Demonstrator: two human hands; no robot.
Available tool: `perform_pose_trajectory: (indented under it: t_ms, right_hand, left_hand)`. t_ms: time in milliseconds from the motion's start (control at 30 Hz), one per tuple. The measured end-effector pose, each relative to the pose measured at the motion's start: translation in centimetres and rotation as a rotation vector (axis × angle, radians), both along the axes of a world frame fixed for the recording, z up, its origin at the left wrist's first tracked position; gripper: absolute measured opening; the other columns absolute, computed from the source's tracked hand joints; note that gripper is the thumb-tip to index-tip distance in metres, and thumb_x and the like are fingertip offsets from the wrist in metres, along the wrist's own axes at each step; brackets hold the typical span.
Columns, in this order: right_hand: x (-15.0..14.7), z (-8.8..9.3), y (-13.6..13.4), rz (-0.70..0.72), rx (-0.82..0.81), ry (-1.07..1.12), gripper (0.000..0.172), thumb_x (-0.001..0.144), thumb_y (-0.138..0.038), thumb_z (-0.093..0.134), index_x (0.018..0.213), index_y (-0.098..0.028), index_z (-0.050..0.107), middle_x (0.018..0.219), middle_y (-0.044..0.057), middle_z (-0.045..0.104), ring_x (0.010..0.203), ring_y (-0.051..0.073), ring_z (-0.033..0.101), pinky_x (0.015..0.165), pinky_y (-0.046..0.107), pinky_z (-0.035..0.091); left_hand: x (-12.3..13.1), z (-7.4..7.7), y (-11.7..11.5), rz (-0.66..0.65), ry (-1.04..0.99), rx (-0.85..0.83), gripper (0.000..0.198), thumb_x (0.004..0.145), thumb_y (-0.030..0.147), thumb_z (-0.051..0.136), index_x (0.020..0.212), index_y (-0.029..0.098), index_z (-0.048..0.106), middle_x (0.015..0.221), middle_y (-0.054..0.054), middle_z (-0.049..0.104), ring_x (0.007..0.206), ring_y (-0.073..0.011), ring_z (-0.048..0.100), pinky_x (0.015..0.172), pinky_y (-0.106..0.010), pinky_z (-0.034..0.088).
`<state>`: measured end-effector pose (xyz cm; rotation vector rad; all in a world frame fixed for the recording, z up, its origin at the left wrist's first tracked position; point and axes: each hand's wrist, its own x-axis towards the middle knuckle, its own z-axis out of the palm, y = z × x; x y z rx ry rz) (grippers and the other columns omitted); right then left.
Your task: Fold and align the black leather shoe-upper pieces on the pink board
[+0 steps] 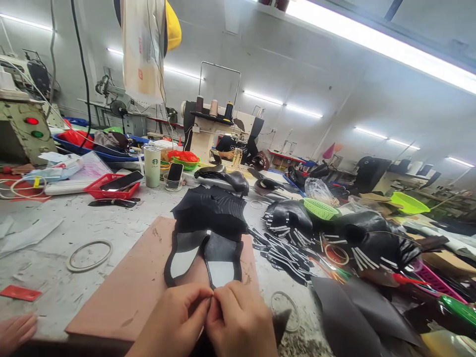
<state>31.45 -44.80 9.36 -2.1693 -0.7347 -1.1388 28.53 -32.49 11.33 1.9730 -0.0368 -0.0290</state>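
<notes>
A black leather shoe upper piece (223,248) with pale lining patches lies over a pinkish board (126,282). Its two curved sides form a notch that opens toward me. At the near end of its middle edge, my left hand (184,315) and my right hand (241,317) meet fingertip to fingertip. Both are closed in a pinch on that edge; the exact bit between the fingertips is hidden. Just beyond, a fanned stack of black leather pieces (210,206) rests against the upper's far end.
Another person's hand (17,329) is at the left edge. Left lie a beige ring (89,256), a red basket (111,186) and a tumbler (152,167). Right are white-edged black strips (282,253), dark leather sheets (364,317) and a green basket (320,209). A sewing machine (208,134) stands behind.
</notes>
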Motion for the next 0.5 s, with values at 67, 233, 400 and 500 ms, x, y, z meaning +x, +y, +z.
perform_pose_trajectory:
  t_ms: [67, 233, 400, 500]
  right_hand:
    - [0.0, -0.6, 0.4, -0.020, -0.001, -0.047, 0.027, 0.077, -0.008, 0.038, 0.056, -0.020, 0.050, 0.052, 0.002, 0.048, 0.047, 0.015, 0.042, 0.046, 0.029, 0.025]
    - [0.6, -1.0, -0.5, 0.259, 0.220, 0.279, 0.022, 0.074, -0.012, 0.043, 0.061, -0.019, 0.059, 0.054, -0.001, 0.056, 0.047, 0.011, 0.048, 0.045, 0.023, 0.034]
    - [0.8, -0.9, -0.9, 0.418, 0.412, 0.614, 0.015, 0.077, -0.026, 0.058, 0.065, -0.019, 0.062, 0.060, 0.000, 0.058, 0.054, 0.011, 0.052, 0.048, 0.020, 0.039]
    - [0.1, -1.5, -1.0, 0.476, 0.688, 0.743, 0.026, 0.081, -0.040, 0.058, 0.066, -0.018, 0.060, 0.073, 0.003, 0.063, 0.057, 0.012, 0.054, 0.050, 0.022, 0.042]
  left_hand:
    - [0.1, -0.2, 0.1, -0.001, 0.013, -0.004, 0.032, 0.079, 0.043, 0.047, 0.068, 0.017, 0.062, 0.067, -0.004, 0.064, 0.064, -0.0182, 0.056, 0.059, -0.024, 0.040]
    - [0.5, -0.6, 0.7, -0.011, 0.078, -0.144, 0.034, 0.077, 0.046, 0.050, 0.071, 0.015, 0.064, 0.063, -0.003, 0.058, 0.061, -0.0160, 0.050, 0.058, -0.024, 0.038]
    - [0.3, -0.1, 0.4, 0.000, 0.105, -0.295, 0.034, 0.073, 0.047, 0.057, 0.066, 0.014, 0.059, 0.059, 0.001, 0.049, 0.059, -0.0126, 0.042, 0.057, -0.023, 0.035]
    - [-0.1, 0.1, 0.1, 0.083, 0.166, -0.484, 0.036, 0.067, 0.049, 0.062, 0.063, 0.015, 0.054, 0.057, 0.003, 0.046, 0.057, -0.0110, 0.041, 0.057, -0.022, 0.034]
